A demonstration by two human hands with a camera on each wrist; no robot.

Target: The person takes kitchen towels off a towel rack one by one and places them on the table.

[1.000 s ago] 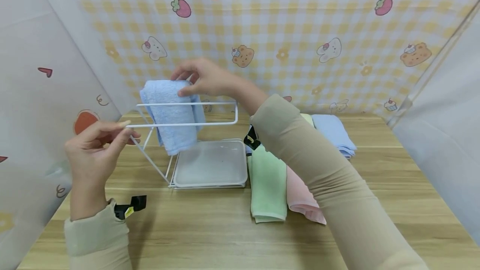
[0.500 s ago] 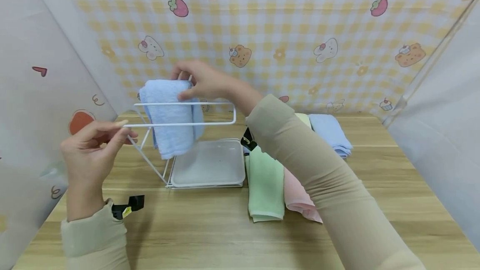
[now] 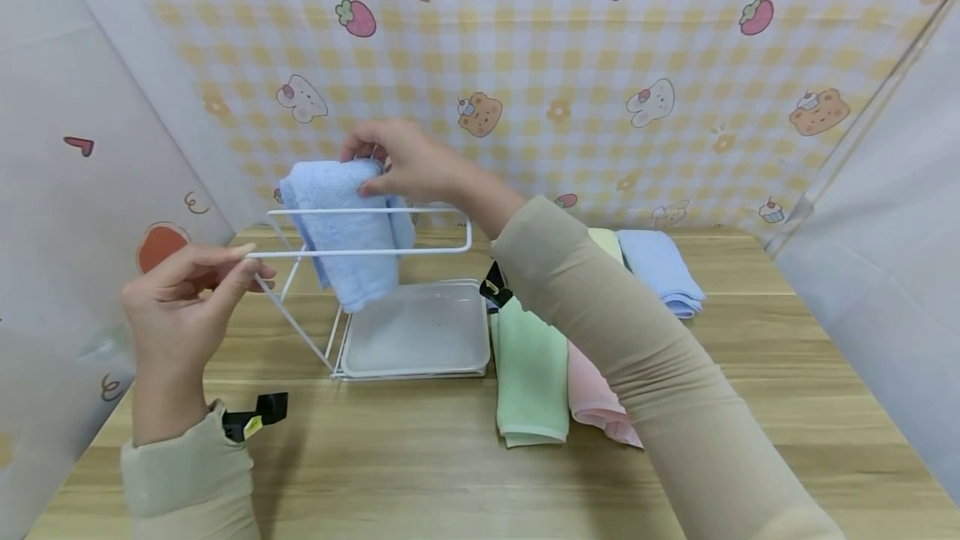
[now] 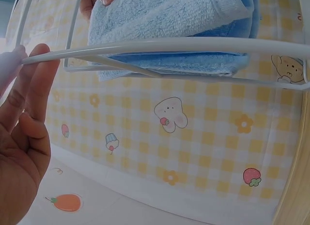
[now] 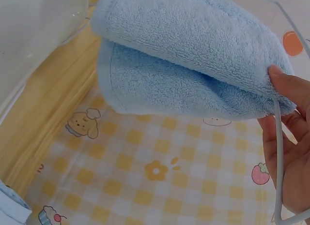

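Observation:
A white wire rack [image 3: 435,251] stands left of centre in the head view, over a pale shallow tray [image 3: 420,332]. My left hand [image 3: 187,290] pinches the left front corner of its upper frame between thumb and fingers. A light blue towel [image 3: 348,232] hangs in folds behind the two nearer rails, its lower end above the tray's left side. My right hand [image 3: 412,161] pinches the towel's upper right corner. In the right wrist view, a wire end [image 5: 278,138] runs in between the towel's two hanging layers, beside the thumb and fingers of that hand.
Right of the rack lie a green towel [image 3: 532,382] and a pink towel [image 3: 596,394]. Farther back are a pale yellow towel [image 3: 607,242] and a folded blue towel [image 3: 658,269]. My right sleeve [image 3: 630,340] crosses over part of them. A patterned curtain [image 3: 562,40] backs the wooden table [image 3: 420,457].
The blue towel's lower end has swung slightly left and then back right while my right hand keeps its pinch. My left hand holds the same corner throughout; the view has shifted a little.

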